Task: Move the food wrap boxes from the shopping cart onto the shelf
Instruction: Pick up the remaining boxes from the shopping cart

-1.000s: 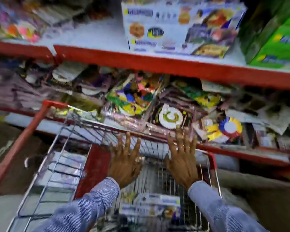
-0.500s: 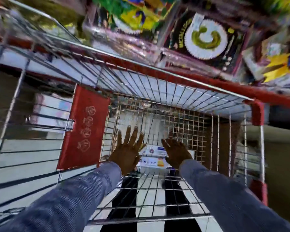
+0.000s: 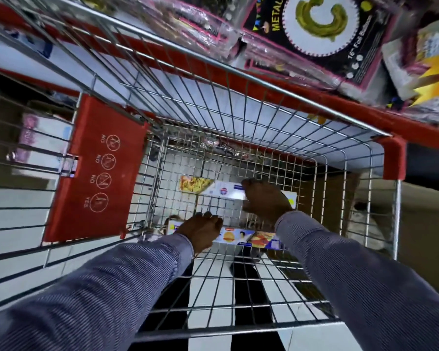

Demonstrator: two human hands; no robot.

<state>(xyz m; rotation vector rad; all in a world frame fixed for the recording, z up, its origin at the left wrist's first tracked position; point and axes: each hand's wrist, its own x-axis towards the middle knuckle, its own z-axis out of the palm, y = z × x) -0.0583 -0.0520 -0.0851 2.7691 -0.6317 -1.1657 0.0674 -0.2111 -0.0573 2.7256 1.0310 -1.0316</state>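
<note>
I look straight down into a wire shopping cart with red corner guards. Two long food wrap boxes lie on its bottom. The far box is white and blue with a food picture at its left end; my right hand is closed over its right part. The near box is blue with burger pictures; my left hand is closed over its left part. Both sleeves are blue striped.
A red child-seat flap with safety icons stands at the cart's left. Beyond the cart's far rim runs a red shelf edge, loaded with foil balloon packets. Black-and-white floor shows through the cart's mesh.
The view swung down from the shelf into the cart. Both hands went from spread above the cart to deep inside it, and each closed on a food wrap box.
</note>
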